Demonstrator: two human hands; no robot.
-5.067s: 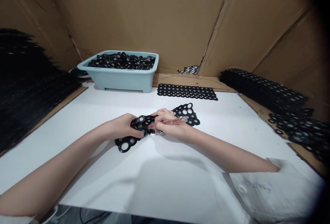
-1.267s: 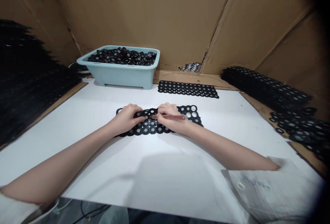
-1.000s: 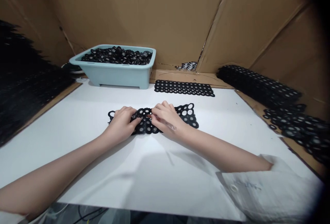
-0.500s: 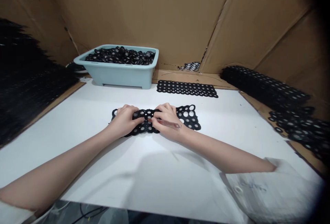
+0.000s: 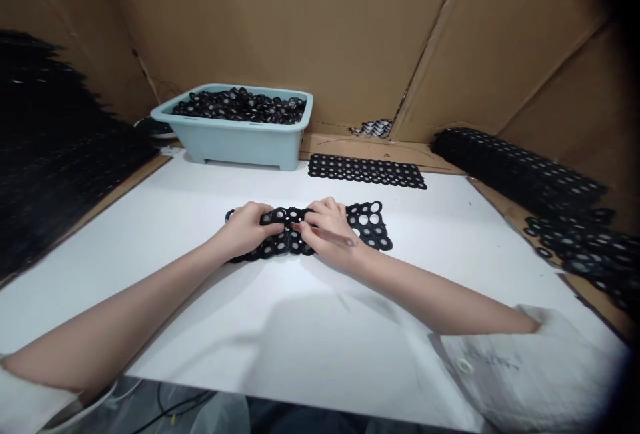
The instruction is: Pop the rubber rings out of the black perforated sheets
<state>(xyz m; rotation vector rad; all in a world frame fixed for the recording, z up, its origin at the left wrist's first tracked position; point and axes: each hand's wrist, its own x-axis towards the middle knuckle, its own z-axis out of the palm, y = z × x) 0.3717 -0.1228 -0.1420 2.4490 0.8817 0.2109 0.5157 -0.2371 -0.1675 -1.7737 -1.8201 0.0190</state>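
Observation:
A black sheet of joined rings with pale round centres [image 5: 283, 244] lies on the white tabletop, its middle slightly raised between my hands. My left hand [image 5: 246, 229] is closed on the left part of this sheet, thumb on top near the middle. My right hand [image 5: 330, 231] rests over the sheet right of centre and pinches a slim tool with a brownish, translucent handle [image 5: 339, 239]. The tool's tip points left, at the rings near my left thumb; its exact kind is not clear. Several openings at the sheet's right end show white.
A light blue basin [image 5: 240, 144] full of black ring pieces stands at the back left. Another ring sheet [image 5: 367, 171] lies behind my hands. Stacked sheets [image 5: 520, 171] and loose ones [image 5: 590, 244] are on the right; a tall dark stack [image 5: 55, 154] rises at left. Cardboard walls surround the table.
The view has shifted slightly, so the scene sits a little further right. Both hands keep nearly the same hold, with the tool tip still at the middle of the sheet.

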